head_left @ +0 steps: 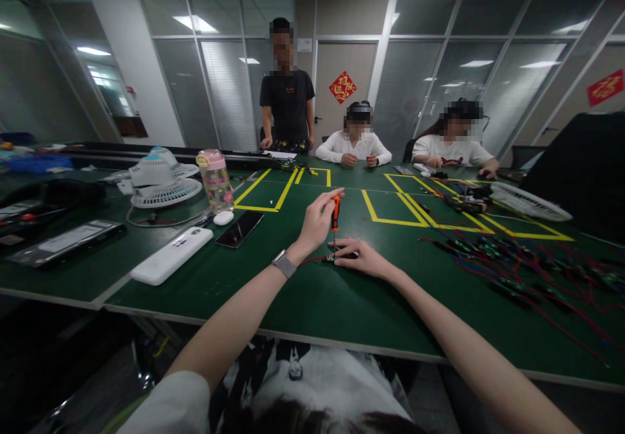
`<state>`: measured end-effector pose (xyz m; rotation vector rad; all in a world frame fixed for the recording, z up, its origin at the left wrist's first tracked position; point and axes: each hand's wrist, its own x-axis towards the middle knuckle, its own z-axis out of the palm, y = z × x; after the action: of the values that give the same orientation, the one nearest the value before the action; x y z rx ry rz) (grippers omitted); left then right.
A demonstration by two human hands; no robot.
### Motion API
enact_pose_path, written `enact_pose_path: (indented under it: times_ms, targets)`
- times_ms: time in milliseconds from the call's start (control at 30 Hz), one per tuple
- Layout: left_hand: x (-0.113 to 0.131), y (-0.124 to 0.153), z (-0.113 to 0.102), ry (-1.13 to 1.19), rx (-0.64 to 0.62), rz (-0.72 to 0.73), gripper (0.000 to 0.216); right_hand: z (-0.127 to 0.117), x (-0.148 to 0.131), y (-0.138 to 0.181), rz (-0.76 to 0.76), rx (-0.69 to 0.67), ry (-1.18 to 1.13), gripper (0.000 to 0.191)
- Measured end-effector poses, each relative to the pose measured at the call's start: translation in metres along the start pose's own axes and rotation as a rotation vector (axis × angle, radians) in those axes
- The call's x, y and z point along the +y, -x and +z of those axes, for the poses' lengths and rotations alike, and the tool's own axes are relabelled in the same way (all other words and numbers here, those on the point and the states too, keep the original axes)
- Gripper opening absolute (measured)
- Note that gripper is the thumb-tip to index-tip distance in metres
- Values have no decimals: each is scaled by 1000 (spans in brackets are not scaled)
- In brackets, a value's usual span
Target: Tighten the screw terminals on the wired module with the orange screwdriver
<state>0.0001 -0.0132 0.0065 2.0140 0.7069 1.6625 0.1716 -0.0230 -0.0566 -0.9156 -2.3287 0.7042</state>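
The left hand [319,219] is closed around an orange-handled screwdriver [335,213] held upright, tip down on a small dark component [342,256] that the right hand [361,256] presses flat against the green bench [303,297] at the frame's centre. If the tip slips, it could jab the pinning fingers or skid the part sideways. The component is small, with red wires trailing left.

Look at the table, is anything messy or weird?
Only the pile of red and blue wires sprawled loosely on the table's right side looks messy. The left hand holds the screwdriver upright over a small part under the right hand.
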Motion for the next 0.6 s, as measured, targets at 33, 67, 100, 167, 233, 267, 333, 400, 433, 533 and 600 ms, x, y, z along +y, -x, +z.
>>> enact_pose_path:
  times_ms: [33,67,100,167,233,267,333,400,433,533,600]
  targets:
    - [0,0,0,17,6,-6,33,0,0,0,0,-1,0,31]
    - [0,0,1,17,19,-9,31,0,0,0,-1,1,-1,32]
    - [0,0,1,1,35,-6,29,0,0,0,-2,4,-3,32]
    - [2,1,1,-71,67,14,25,1,0,0,-4,10,-5,31]
    - [4,1,1,-147,90,35,22,1,1,0,-4,16,-3,30]
    - [5,1,0,-167,94,40,22,2,2,0,-5,17,-2,30]
    - [4,1,0,-157,79,42,23,2,4,-1,-13,18,-2,30]
    - [3,1,-1,-100,48,41,27,2,5,-1,-22,15,-1,30]
    - [2,0,-1,-68,30,38,30,2,5,-1,-25,12,0,30]
    - [-1,0,-1,-8,13,2,33,1,4,-1,-20,8,11,30]
    - [0,0,0,-3,23,-19,31,1,3,0,-14,6,17,30]
